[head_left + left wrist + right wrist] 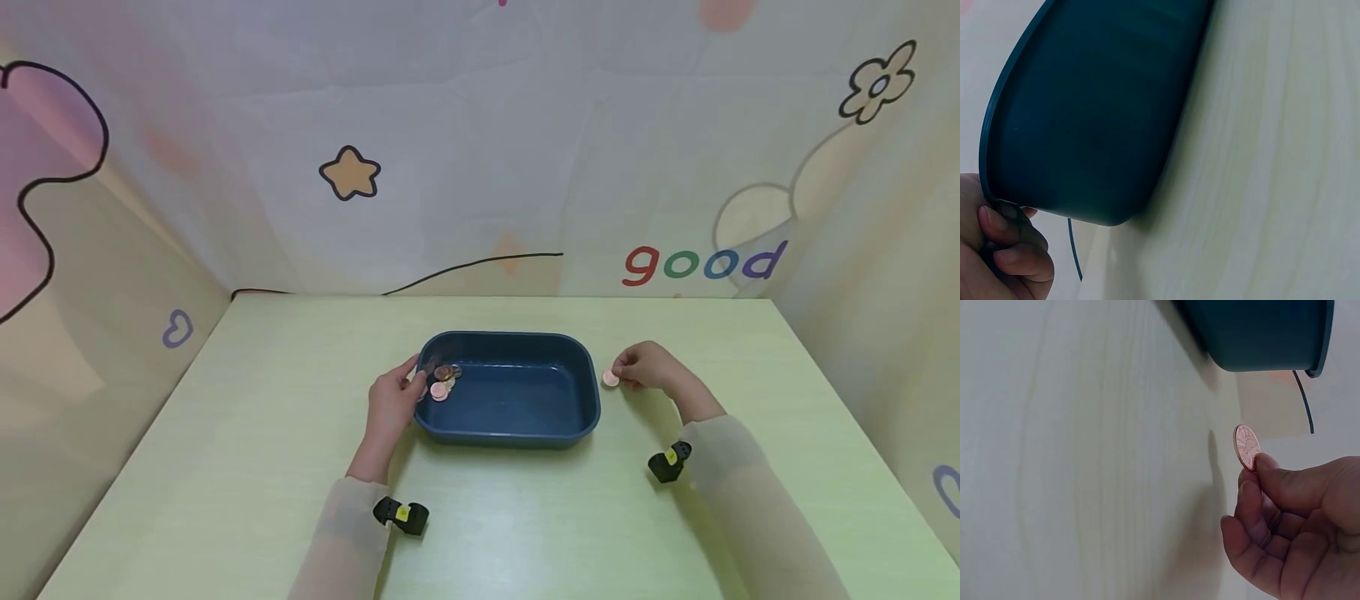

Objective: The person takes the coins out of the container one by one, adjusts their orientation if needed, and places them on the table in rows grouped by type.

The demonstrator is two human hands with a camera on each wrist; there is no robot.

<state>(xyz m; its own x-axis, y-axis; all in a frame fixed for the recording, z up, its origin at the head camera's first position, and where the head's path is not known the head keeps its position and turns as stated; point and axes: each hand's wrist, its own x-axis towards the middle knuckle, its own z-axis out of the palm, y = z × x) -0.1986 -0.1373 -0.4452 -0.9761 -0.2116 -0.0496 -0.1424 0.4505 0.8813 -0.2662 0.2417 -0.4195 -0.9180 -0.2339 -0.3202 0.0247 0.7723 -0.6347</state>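
A dark blue rectangular basin stands on the table, with several coins piled at its left end, copper and duller ones among them. My left hand grips the basin's left rim, thumb over the edge; in the left wrist view its curled fingers are beneath the rim. Just right of the basin, my right hand pinches a copper-coloured coin between thumb and fingertips. That coin is held up on edge, apart from the basin wall, and its shadow falls on the table.
The pale wood-grain table extends around the basin. A printed cloth with a star, a flower and the word "good" hangs behind it and along the sides. Each wrist carries a small black camera on a strap.
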